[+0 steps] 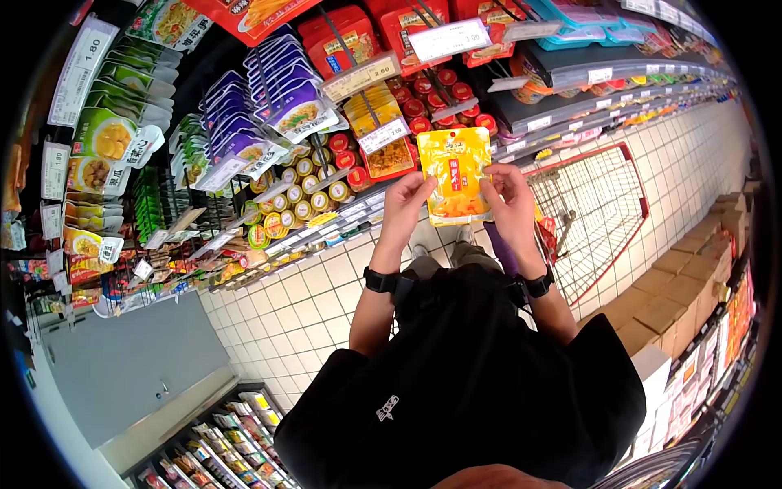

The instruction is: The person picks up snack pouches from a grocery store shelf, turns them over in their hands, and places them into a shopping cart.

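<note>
A yellow packet with a red label is held upright in front of the shelves, between my two hands. Fingers of my left hand pinch its left edge. On its right edge, my right hand grips with thumb and fingers. Just behind and left of the packet hang similar yellow-orange packets on a hook with a price tag. Jars with red lids stand beyond it.
A wire shopping cart with red edging stands on the right. Purple packets hang at upper left, above gold-lidded jars. Cardboard boxes line the right side. A grey door is at lower left.
</note>
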A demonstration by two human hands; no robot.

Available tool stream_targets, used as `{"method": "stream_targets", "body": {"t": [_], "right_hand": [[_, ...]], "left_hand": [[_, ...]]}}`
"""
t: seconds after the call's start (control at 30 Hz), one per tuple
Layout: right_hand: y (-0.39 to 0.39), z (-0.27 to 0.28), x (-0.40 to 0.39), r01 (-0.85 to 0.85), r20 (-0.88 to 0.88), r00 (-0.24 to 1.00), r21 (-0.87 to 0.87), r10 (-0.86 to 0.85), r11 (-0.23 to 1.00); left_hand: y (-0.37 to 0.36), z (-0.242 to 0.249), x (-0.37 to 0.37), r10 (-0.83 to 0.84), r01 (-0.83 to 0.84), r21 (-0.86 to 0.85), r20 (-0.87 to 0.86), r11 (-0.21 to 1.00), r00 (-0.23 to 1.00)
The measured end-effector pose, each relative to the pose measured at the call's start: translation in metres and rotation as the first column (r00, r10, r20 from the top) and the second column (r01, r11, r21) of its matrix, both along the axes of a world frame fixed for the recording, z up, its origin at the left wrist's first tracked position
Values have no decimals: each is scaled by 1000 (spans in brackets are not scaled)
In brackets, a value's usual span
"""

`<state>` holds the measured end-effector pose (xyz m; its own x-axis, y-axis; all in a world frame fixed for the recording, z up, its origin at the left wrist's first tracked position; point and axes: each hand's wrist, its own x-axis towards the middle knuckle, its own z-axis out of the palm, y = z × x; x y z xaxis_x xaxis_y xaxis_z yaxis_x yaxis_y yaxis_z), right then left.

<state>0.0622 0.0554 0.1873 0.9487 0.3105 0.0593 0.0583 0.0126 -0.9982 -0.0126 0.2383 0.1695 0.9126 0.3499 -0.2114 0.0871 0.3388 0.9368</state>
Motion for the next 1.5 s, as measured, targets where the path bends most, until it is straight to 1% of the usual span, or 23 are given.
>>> {"method": "stream_targets", "body": {"t": [0.1,0.17,0.23,0.27,0.3,0.37,0.4,0.43,0.5,0.53,0.6,0.63,0.7,0.73,0.8,0.83,0.9,0.97,1.0,1.13,1.23,1.47,1.5], "right_hand": [[1,-5,10,-9,72,997,-27,11,1000],[1,-12,12,-29,60,998,-70,34,997],[7,-13,17,-50,-15,999,-87,49,995],[8,-12,16,-108,-101,989,10,109,994],[11,-11,12,-101,-107,989,11,102,995],[20,-6,14,-184,-223,947,220,233,958],[26,-11,13,-204,-238,936,228,257,952],[27,-13,12,-200,-229,940,228,252,953],[33,-12,6,-66,-417,810,633,412,772],[30,-12,3,16,-510,753,645,415,764],[31,-11,1,24,-488,728,719,481,694],[30,-9,-1,26,-479,711,749,515,662],[35,-3,-6,38,-473,720,758,508,651],[37,-1,-10,48,-469,723,767,508,639],[37,-2,-15,67,-486,737,743,469,665],[36,-3,-17,79,-502,746,719,437,691],[35,-8,-21,142,-547,741,694,389,706],[34,-10,-24,107,-577,743,603,340,790],[34,-11,-25,119,-579,746,603,330,789],[35,-1,-34,100,-516,838,467,179,879],[33,-5,-36,33,-465,868,407,176,913],[34,1,-41,19,-411,908,224,77,975],[33,1,-41,-3,-370,927,137,54,991]], "left_hand": [[4,-9,6,0,0,7,18,1000,1000],[2,-7,5,18,-19,24,40,1000,999],[2,6,11,21,-22,-36,-34,999,999],[3,3,13,-1,1,-31,-8,1000,1000],[2,5,11,-9,8,-31,-14,999,1000],[1,12,14,-122,119,49,65,992,990],[2,19,16,-234,237,-24,85,971,968],[-1,17,21,-260,263,3,175,965,950],[-2,17,25,-263,197,284,217,938,940],[1,17,22,-271,205,283,216,937,938],[4,19,20,-273,179,457,149,871,950],[5,22,18,-283,188,454,150,871,948],[8,26,16,-198,102,593,99,799,975],[10,17,15,-208,112,592,96,798,973],[13,1,15,-105,67,453,58,889,993],[14,-1,13,-118,81,450,55,889,991],[13,3,10,-180,140,245,150,959,972],[14,15,5,-230,193,232,140,953,963],[15,19,2,-266,233,218,134,948,955],[20,21,-2,-310,293,161,97,943,946],[22,14,-4,-258,245,113,125,963,958],[25,5,-14,-203,177,172,147,969,968],[25,5,-16,-186,165,160,133,973,973]]}}
